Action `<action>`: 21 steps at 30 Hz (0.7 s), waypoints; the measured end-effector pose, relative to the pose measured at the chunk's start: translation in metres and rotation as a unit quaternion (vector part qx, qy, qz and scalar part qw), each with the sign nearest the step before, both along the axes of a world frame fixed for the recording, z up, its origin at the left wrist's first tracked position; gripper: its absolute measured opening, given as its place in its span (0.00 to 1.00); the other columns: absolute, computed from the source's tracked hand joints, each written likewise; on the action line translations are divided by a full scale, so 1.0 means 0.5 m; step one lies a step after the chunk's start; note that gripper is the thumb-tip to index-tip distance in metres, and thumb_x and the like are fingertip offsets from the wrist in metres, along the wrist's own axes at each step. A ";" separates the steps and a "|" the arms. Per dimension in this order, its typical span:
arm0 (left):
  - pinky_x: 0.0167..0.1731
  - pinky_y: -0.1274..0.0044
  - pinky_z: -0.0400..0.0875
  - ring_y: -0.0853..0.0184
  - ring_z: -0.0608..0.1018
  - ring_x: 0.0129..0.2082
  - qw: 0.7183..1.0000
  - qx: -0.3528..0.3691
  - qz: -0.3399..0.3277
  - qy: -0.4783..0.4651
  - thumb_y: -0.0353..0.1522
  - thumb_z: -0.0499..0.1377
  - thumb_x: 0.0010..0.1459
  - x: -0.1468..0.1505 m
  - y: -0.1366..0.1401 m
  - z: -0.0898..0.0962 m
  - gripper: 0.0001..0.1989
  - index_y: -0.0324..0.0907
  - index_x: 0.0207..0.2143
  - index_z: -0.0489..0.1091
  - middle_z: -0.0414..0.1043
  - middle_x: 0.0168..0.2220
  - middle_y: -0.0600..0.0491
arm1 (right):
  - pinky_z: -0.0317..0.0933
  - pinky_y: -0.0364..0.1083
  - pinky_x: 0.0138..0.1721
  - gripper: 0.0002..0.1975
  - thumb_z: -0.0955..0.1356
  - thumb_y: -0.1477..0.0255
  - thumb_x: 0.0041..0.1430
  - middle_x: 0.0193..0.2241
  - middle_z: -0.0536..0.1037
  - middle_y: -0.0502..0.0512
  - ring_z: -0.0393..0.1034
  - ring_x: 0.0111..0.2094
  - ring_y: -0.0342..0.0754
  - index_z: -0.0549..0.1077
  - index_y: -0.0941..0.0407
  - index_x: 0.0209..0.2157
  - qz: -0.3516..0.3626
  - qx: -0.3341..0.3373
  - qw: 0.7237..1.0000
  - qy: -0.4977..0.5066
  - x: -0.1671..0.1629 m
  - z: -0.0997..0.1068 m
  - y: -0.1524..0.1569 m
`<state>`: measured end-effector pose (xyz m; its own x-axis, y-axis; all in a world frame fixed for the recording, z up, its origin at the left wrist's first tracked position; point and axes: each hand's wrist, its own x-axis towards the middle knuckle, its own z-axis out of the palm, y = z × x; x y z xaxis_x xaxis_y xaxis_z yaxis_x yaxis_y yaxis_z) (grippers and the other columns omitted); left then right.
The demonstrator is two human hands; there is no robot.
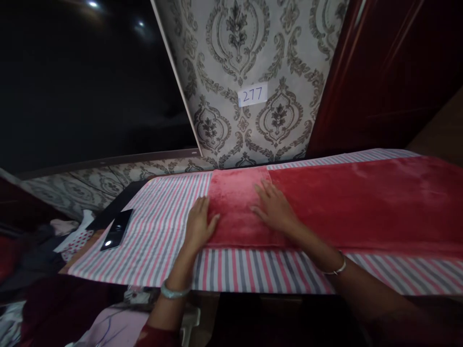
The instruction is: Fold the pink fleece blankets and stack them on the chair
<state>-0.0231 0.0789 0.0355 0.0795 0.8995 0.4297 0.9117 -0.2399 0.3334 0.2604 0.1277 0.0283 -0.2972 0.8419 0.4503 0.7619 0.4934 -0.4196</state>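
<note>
A long red plush cloth lies over a striped sheet. Its left end is a lighter, pinkish section that looks folded over on the rest. My left hand rests at the left edge of that section, fingers stretched out and thumb spread over the cloth. Flat on the right side of the pinkish section lies my right hand, its fingers apart. Neither hand grips anything. A bracelet shows on each wrist.
A phone lies on the sheet's left part. Behind the table stand a large dark screen and a patterned wall with a paper label reading 277. A dark red panel rises at right. Clothes are piled at lower left.
</note>
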 end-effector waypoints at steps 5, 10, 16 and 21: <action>0.66 0.50 0.48 0.49 0.47 0.73 0.986 -0.124 -0.054 0.100 0.45 0.55 0.64 0.040 -0.015 -0.045 0.35 0.45 0.70 0.53 0.45 0.73 0.42 | 0.35 0.69 0.68 0.40 0.69 0.53 0.60 0.71 0.52 0.64 0.40 0.71 0.68 0.60 0.53 0.69 0.006 -0.059 0.996 -0.067 -0.056 -0.049 0.011; 0.64 0.47 0.50 0.46 0.50 0.72 0.981 -0.157 -0.052 0.100 0.46 0.56 0.64 0.024 -0.014 -0.048 0.35 0.46 0.70 0.55 0.47 0.73 0.41 | 0.38 0.69 0.67 0.38 0.67 0.53 0.62 0.71 0.53 0.66 0.42 0.71 0.67 0.60 0.55 0.69 -0.001 -0.082 0.990 -0.111 -0.039 -0.073 0.016; 0.64 0.62 0.59 0.58 0.68 0.65 0.992 -0.086 -0.046 0.086 0.37 0.44 0.71 0.057 0.091 0.051 0.24 0.41 0.63 0.65 0.67 0.64 0.43 | 0.43 0.65 0.67 0.30 0.60 0.59 0.70 0.67 0.62 0.66 0.54 0.68 0.62 0.60 0.56 0.68 -0.005 -0.067 0.988 -0.137 -0.062 0.028 0.101; 0.68 0.57 0.49 0.56 0.52 0.72 0.979 -0.151 0.031 0.134 0.37 0.46 0.69 0.113 0.281 0.092 0.29 0.38 0.69 0.55 0.49 0.72 0.41 | 0.43 0.64 0.67 0.30 0.59 0.61 0.71 0.71 0.53 0.65 0.44 0.71 0.60 0.56 0.55 0.70 -0.055 -0.067 0.983 -0.162 -0.108 0.083 0.222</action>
